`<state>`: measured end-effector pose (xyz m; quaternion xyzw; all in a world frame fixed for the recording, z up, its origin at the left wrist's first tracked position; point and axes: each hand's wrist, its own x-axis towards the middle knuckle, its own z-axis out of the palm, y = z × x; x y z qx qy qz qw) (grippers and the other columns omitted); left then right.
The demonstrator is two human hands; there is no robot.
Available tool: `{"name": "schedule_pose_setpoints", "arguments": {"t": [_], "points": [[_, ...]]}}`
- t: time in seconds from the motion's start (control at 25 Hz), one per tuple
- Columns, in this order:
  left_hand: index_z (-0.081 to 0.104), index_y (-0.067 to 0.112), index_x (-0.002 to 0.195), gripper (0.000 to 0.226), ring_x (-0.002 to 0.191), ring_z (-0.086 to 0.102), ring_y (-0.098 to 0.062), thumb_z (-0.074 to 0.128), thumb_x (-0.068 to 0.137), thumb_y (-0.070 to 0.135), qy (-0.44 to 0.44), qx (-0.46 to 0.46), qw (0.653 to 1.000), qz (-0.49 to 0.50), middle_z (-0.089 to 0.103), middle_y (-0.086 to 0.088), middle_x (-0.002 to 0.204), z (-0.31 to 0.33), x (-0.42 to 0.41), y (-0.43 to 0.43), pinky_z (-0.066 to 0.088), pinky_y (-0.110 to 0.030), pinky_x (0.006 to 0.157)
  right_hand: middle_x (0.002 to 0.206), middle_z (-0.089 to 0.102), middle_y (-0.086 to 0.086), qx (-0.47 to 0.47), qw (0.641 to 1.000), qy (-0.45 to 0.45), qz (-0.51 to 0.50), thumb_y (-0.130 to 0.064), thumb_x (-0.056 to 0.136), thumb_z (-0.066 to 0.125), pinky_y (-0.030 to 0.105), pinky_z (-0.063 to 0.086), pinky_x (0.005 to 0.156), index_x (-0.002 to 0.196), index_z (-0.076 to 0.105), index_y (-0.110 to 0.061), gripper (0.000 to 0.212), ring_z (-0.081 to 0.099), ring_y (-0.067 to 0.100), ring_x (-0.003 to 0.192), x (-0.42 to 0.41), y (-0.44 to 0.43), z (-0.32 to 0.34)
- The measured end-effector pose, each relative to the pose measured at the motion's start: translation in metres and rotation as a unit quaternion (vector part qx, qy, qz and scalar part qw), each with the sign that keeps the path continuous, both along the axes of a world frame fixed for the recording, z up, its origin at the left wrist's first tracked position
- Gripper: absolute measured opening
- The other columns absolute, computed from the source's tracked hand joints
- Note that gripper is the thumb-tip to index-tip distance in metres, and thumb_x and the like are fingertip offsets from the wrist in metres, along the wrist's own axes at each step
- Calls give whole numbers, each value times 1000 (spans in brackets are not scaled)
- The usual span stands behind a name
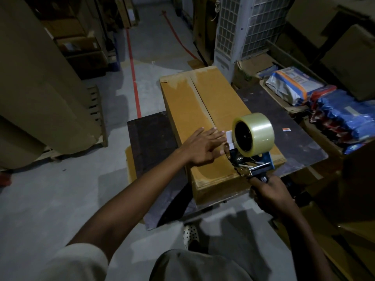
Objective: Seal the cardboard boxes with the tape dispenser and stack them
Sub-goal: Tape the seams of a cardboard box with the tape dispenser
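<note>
**A:** Left arm pose?

**B:** It reached forward, sleeve pushed up. The left hand (205, 148) lay palm down on top of the cardboard box (188, 102), fingers straight and slightly spread, pressing flat. The fingertips ended just short of the flap seam.

**A:** Where was the box?

**B:** Under the left hand, lying lengthwise away from the person on a dark table (150, 138). Its near end sat just ahead of the right hand.

**A:** Dispenser?

**B:** The tape dispenser (261, 162) was just right of the left fingertips, over the box's near end, with the clear tape roll (259, 130) up top. The right hand (272, 193) gripped the handle, fingers curled round it.

**A:** Anything unclear?

**B:** The handle was mostly hidden inside the fist. I couldn't tell whether the blade end touched the cardboard or whether tape already covered the seam. The lighting was dim. Blue packets (345, 116) far right of the right hand were cut off at the frame edge.
</note>
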<state>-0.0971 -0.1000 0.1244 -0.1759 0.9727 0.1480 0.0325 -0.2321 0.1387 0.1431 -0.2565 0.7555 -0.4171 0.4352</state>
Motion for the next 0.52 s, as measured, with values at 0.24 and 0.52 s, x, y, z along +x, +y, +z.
{"name": "schedule_pose_setpoints", "arguments": {"t": [0.24,0.52], "points": [[-21,26,157,153,142,-45,-21,44,45,107,-185,-7,983,10,-43,4,158,-1,6,41,-33,-63,107,52,40,12,13,999,26,14,-15,99,53,31,26,46,64,53,-8,37,33,17,42,2,1,6],[-1,20,162,127,156,-13,-24,58,64,74,-107,-97,985,94,-11,0,170,-8,2,65,-7,-68,116,50,41,7,4,999,32,6,-13,99,54,28,27,44,67,47,-12,33,34,15,39,7,2,20]]}}
